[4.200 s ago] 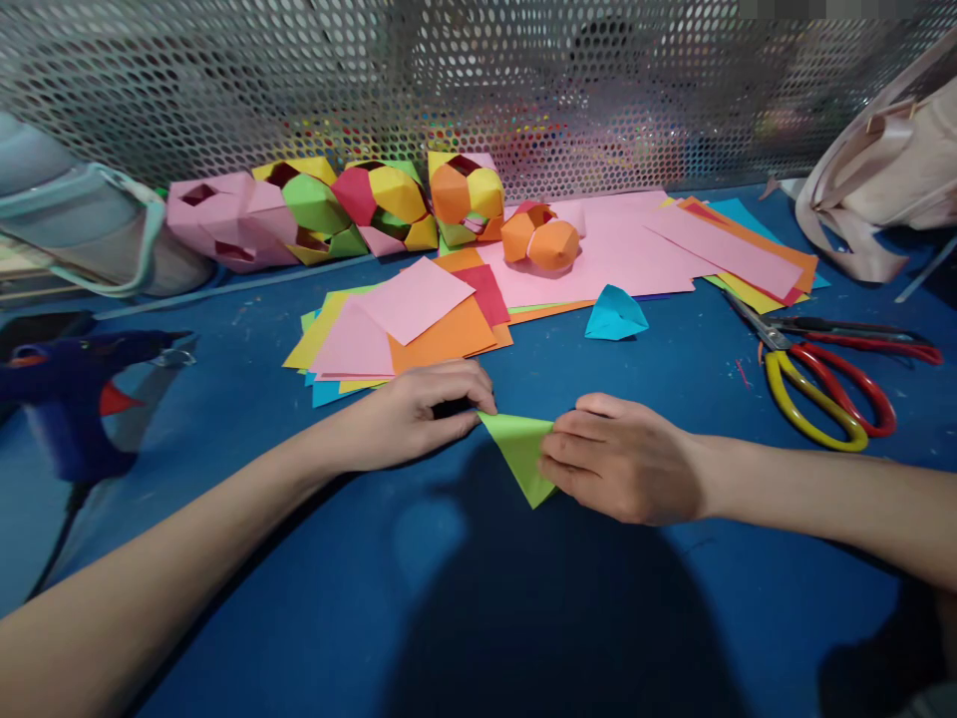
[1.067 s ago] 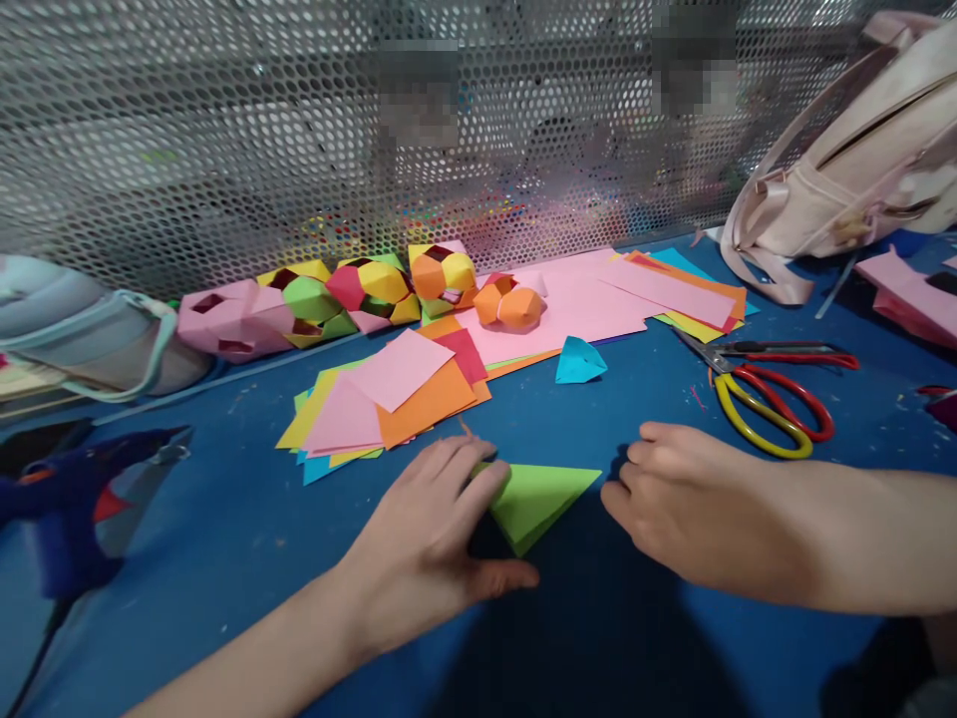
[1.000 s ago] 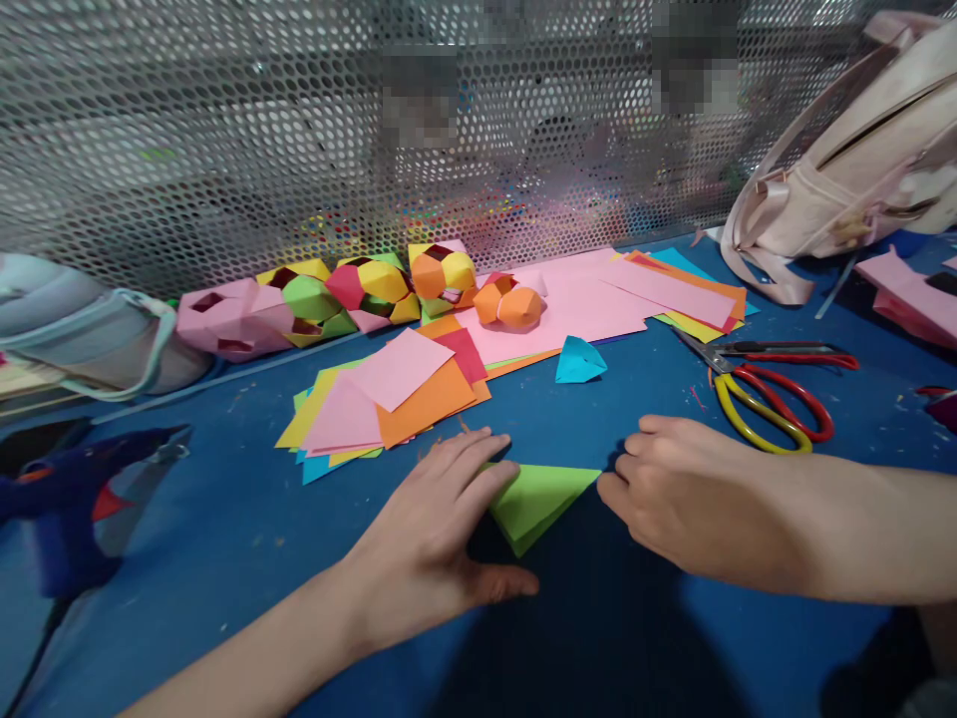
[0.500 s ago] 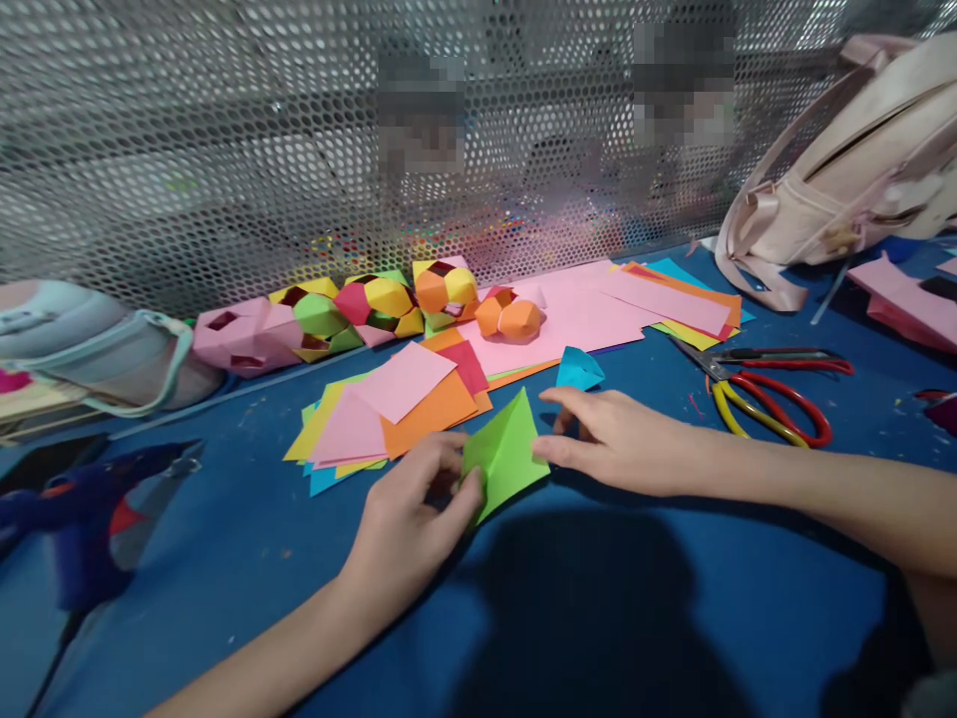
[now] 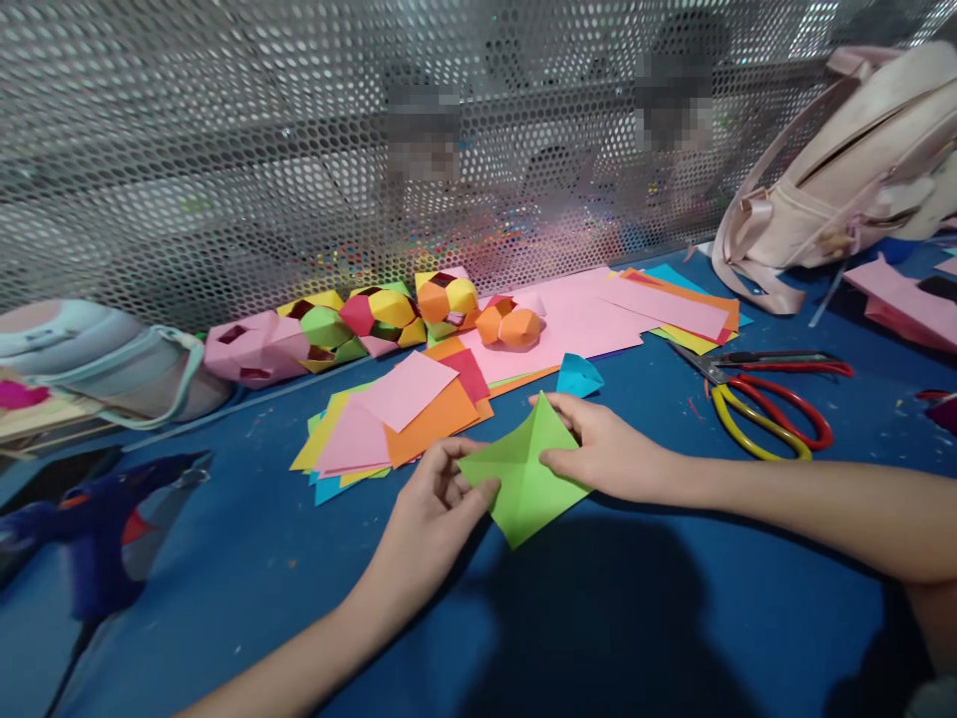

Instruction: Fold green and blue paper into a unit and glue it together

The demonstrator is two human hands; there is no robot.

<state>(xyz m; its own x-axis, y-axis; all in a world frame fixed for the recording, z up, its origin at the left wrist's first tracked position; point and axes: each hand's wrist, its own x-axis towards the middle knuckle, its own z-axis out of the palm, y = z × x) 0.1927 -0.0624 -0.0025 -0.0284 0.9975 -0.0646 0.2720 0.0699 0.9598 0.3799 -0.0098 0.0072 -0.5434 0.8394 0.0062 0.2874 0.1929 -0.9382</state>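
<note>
A green sheet of paper [image 5: 527, 484], creased across its middle, is held between both hands above the blue table. My left hand [image 5: 441, 509] pinches its left corner between thumb and fingers. On the right side, my right hand [image 5: 598, 449] grips the sheet, thumb in front and fingers behind. Just beyond the right hand lies a small folded blue paper piece [image 5: 578, 375]. Loose coloured paper squares [image 5: 389, 414] lie in a pile behind my left hand.
Folded paper balls [image 5: 321, 334] line the metal mesh [image 5: 299, 179]. A glue gun [image 5: 101, 529] lies left; scissors [image 5: 763, 404] with red and yellow handles lie right. Pink sheets [image 5: 568, 309] lie at the back. A backpack [image 5: 837, 199] and a pale blue bag [image 5: 97, 359] stand at the sides.
The green paper has opened out wider and turned to face me. My right hand has closed on its right side, where before the fingers were only at its edge.
</note>
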